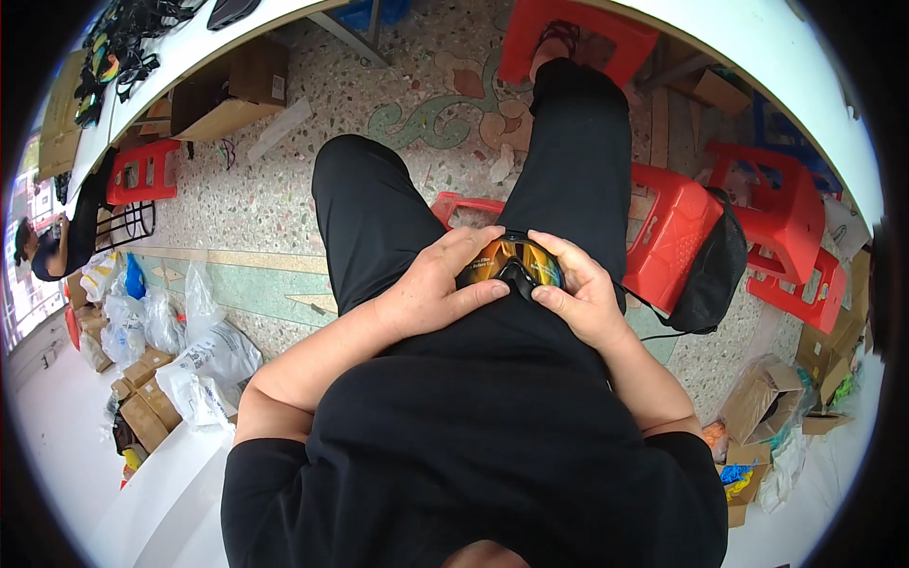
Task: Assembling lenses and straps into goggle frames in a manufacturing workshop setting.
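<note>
Left hand [437,284] and right hand [584,295] hold opposite ends of amber-lensed goggles [516,257] between their fingers [469,241], long axis left to right, both equally near.

— Goggles [542,264]?
— Both ends lie hidden under the left hand [437,286] and right hand [585,295]; underside unseen.
— Black pile [112,52], upper left?
— The upper edge cuts it off; single pieces are too small to tell apart.

Bright light, dark fisheye-curved rim
</note>
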### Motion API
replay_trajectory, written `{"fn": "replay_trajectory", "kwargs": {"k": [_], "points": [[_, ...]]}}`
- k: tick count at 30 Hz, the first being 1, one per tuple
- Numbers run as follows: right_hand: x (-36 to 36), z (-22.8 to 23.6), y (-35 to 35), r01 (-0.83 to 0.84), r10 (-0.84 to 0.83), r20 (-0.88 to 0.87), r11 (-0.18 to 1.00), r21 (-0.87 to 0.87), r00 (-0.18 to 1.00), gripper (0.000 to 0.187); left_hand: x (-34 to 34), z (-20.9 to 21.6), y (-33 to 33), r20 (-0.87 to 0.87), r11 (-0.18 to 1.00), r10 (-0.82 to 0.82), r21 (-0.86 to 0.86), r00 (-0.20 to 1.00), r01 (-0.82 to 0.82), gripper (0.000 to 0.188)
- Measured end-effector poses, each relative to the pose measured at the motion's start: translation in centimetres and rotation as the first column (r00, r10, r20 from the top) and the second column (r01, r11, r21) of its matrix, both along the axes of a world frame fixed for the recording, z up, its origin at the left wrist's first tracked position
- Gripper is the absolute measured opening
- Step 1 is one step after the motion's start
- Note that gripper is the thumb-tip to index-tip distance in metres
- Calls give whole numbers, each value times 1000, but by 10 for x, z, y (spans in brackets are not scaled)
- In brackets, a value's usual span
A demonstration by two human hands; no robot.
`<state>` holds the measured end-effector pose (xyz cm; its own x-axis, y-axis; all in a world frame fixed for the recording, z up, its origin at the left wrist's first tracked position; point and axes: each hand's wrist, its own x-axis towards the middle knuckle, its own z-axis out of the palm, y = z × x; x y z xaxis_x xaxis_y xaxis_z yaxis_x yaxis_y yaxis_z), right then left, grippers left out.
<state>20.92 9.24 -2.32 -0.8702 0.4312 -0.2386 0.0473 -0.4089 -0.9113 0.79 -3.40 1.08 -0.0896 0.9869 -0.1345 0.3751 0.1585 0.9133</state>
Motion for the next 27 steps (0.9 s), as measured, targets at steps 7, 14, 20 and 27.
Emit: {"fn": "replay_trajectory", "kwargs": {"k": [7, 14, 20, 27], "points": [[-36, 2, -1, 274, -276, -123, 619, 736, 953, 49, 17, -5, 22, -259, 930, 279, 315, 925, -192, 48], [-37, -15, -2, 243, -287, -49, 692, 680, 957, 48, 20, -14, 26, -329, 909, 324, 368, 887, -196, 45], [-45, -19, 9, 262, -325, -52, 649, 714, 944, 45, 15, -22, 38, -319, 909, 348, 347, 882, -232, 46], [-30, -21, 9, 235, -270, -53, 702, 673, 961, 61, 14, -17, 25, -273, 909, 384, 279, 882, -309, 53]]}}
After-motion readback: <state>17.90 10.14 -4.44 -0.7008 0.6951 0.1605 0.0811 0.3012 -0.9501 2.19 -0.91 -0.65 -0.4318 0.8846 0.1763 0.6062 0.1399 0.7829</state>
